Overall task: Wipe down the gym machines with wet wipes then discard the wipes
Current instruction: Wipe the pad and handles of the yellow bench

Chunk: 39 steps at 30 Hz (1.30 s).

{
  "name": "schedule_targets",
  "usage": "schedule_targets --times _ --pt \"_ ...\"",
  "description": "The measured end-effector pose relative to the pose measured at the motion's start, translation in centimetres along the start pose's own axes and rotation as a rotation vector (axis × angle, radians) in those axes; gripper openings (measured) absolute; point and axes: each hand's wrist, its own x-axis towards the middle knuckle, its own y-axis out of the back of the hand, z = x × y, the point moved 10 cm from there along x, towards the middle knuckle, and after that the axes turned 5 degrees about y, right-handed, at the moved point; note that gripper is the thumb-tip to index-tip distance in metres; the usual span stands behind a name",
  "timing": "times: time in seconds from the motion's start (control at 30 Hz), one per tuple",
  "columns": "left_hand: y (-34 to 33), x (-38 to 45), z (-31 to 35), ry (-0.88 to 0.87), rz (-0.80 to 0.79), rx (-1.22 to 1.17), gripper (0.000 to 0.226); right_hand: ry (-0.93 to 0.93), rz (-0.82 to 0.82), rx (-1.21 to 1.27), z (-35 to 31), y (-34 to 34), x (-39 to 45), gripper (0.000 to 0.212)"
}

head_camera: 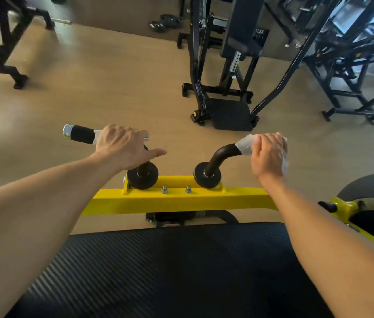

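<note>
A yellow machine bar (181,199) carries two black curved handles. My left hand (121,148) grips the left handle (81,134) with a white wipe (97,136) under the fingers; a strip of the wipe shows on both sides of the hand. My right hand (269,154) grips the right handle (221,153), wrapped round a second white wet wipe (245,144) that covers the handle's outer end. The grip end of the right handle is hidden under the wipe and hand.
A black ribbed pad (170,271) fills the foreground below the bar. A black bench machine (229,88) with a footplate stands ahead on the wooden floor. More black frames stand at far left (2,53) and far right (353,76). Weight plates (163,22) lie at the back.
</note>
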Motion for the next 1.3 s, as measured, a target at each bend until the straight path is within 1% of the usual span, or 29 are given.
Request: schedule_targets --times 0.03,0.07,0.1,0.17,0.23,0.27,0.3,0.37,0.43,0.47,0.5,0.53,0.6,0.63,0.7,0.77,0.83,0.87,0.9,0.93,1.0,1.03,1.07,1.1,1.13,1.2,1.23,1.27,1.3 --pt "0.0 0.0 0.0 0.001 0.009 0.009 0.089 -0.041 -0.002 -0.013 -0.4 -0.2 0.0 0.05" --pt "0.0 0.0 0.0 0.003 0.013 0.016 0.089 -0.032 -0.011 -0.006 -2.0 -0.5 0.0 0.049" --pt "0.0 0.0 0.1 0.006 0.012 0.019 0.088 0.029 -0.035 -0.005 -4.5 -0.8 -0.2 0.047" --pt "-0.1 0.1 0.0 0.01 0.007 0.02 0.088 0.294 -0.122 -0.119 -10.2 -2.5 -1.5 0.042" --pt "-0.1 0.0 0.1 0.007 0.001 0.022 0.089 0.6 -0.252 -0.381 -14.2 -4.6 -3.5 0.038" --pt "-0.1 0.0 0.0 0.007 -0.002 0.025 0.089 0.707 -0.326 -0.5 -14.7 -5.6 -4.3 0.035" --pt "-0.1 -0.1 0.0 0.007 -0.003 0.028 0.089 0.764 -0.391 -0.59 -14.4 -6.1 -4.6 0.032" --pt "0.0 0.0 0.1 0.006 0.002 0.033 0.088 0.872 -0.437 -0.697 -14.3 -6.1 -4.9 0.032" --pt "0.0 0.1 0.1 0.005 0.001 0.043 0.087 1.007 -0.468 -0.708 -14.8 -6.2 -5.2 0.033" --pt "0.0 0.1 0.1 0.007 -0.002 0.045 0.087 1.023 -0.489 -0.661 -14.8 -5.9 -5.0 0.034" --pt "0.0 0.1 0.1 0.009 -0.002 0.044 0.087 0.973 -0.479 -0.571 -14.2 -5.4 -4.3 0.038" --pt "0.0 0.1 0.1 0.01 0.001 0.041 0.087 0.859 -0.456 -0.452 -13.0 -4.6 -3.3 0.044" --pt "-0.2 0.1 0.1 0.003 -0.004 0.025 0.088 0.548 -0.346 -0.162 -8.5 -2.2 -1.2 0.049" --pt "-0.3 0.1 0.0 -0.002 -0.005 0.017 0.088 0.417 -0.269 -0.078 -5.8 -1.3 -0.6 0.047" --pt "-0.4 0.1 0.0 -0.01 -0.001 0.01 0.091 0.217 -0.143 -0.018 -1.3 -0.2 -0.4 0.043" --pt "-0.5 0.0 0.0 -0.014 0.008 0.006 0.093 0.115 -0.086 -0.029 0.5 -0.1 -0.4 0.04" --pt "-0.4 0.0 0.0 -0.014 0.013 0.001 0.092 0.05 -0.05 -0.028 -0.5 -0.2 -0.3 0.038" --pt "-0.4 -0.1 0.0 -0.015 0.012 0.004 0.092 0.047 -0.034 -0.022 -2.0 -0.3 -0.4 0.037" --pt "-0.4 -0.1 0.0 -0.016 0.007 0.008 0.092 0.092 -0.03 -0.012 -4.2 -0.7 -0.8 0.037" --pt "-0.2 -0.2 0.1 -0.017 -0.001 0.014 0.091 0.203 -0.044 -0.009 -7.0 -1.4 -1.4 0.037" --pt "-0.1 -0.2 0.2 -0.017 -0.014 0.014 0.088 0.509 -0.123 -0.083 -12.2 -3.3 -3.3 0.039" --pt "0.1 -0.2 0.2 -0.016 -0.02 0.012 0.087 0.637 -0.173 -0.148 -13.4 -4.1 -3.9 0.04" --pt "0.1 -0.2 0.2 -0.018 -0.025 0.013 0.086 0.724 -0.208 -0.17 -13.3 -4.4 -4.0 0.039" --pt "0.2 -0.2 0.3 -0.022 -0.025 0.01 0.086 0.752 -0.208 -0.163 -12.5 -4.2 -3.6 0.036" --pt "0.2 -0.2 0.3 -0.026 -0.022 0.007 0.087 0.686 -0.189 -0.112 -10.9 -3.6 -3.0 0.036" --pt "0.0 -0.2 0.2 -0.029 -0.009 -0.003 0.088 0.354 -0.079 0.045 -5.7 -1.4 -1.0 0.041" --pt "-0.2 -0.1 0.2 -0.03 -0.008 -0.009 0.089 0.2 -0.023 0.081 -2.9 -0.5 -0.2 0.044" --pt "-0.3 -0.1 0.2 -0.03 -0.005 -0.012 0.089 0.088 0.009 0.076 -0.8 -0.1 0.3 0.045" --pt "-0.3 -0.1 0.2 -0.031 0.0 -0.014 0.09 0.026 0.017 0.039 0.4 0.0 0.5 0.046"
